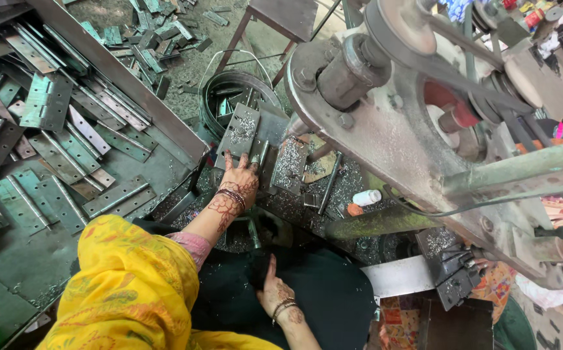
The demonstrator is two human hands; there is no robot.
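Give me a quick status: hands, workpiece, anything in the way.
Left hand flat on a metal plate at the press. Right hand resting on dark cloth. Metal shavings litter the bed.

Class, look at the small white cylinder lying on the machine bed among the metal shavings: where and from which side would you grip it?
Probably pinch the white cylinder across its middle from above: it lies flat on its side, its long sides clear.

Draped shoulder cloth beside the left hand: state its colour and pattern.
Yellow cloth with faint orange and green floral print, head view.
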